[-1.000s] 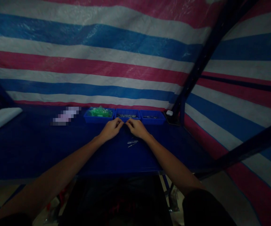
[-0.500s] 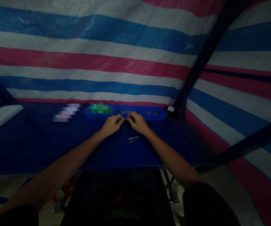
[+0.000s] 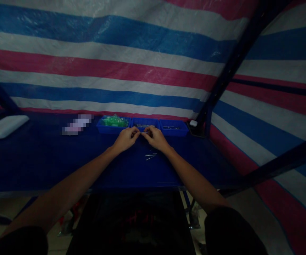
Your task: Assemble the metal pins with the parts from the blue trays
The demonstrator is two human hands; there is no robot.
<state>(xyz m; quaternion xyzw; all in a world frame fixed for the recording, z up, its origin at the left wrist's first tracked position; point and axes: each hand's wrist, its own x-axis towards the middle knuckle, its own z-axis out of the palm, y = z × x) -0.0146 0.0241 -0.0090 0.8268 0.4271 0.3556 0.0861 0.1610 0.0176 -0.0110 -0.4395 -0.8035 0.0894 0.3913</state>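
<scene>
Both of my arms reach forward over a dark blue table (image 3: 35, 159). My left hand (image 3: 125, 139) and my right hand (image 3: 156, 137) meet fingertip to fingertip, each pinched on a small thin metal piece (image 3: 142, 133) held between them. Its shape is too small and dim to make out. Just behind the hands stand three blue trays side by side: the left tray (image 3: 112, 126) holds green parts, the middle tray (image 3: 144, 124) and the right tray (image 3: 174, 128) hold small dark metal parts. A few thin metal pins (image 3: 150, 156) lie on the table beside my right wrist.
A white flat object (image 3: 5, 126) lies at the table's far left. A small white thing (image 3: 193, 123) sits by a dark metal post (image 3: 222, 85) at the back right. A striped red, white and blue tarp (image 3: 115, 63) closes off the back and right side.
The hands have stayed together, pinched on the small piece, shifting only slightly. The view has drifted a little, so everything sits a bit higher than a second ago.
</scene>
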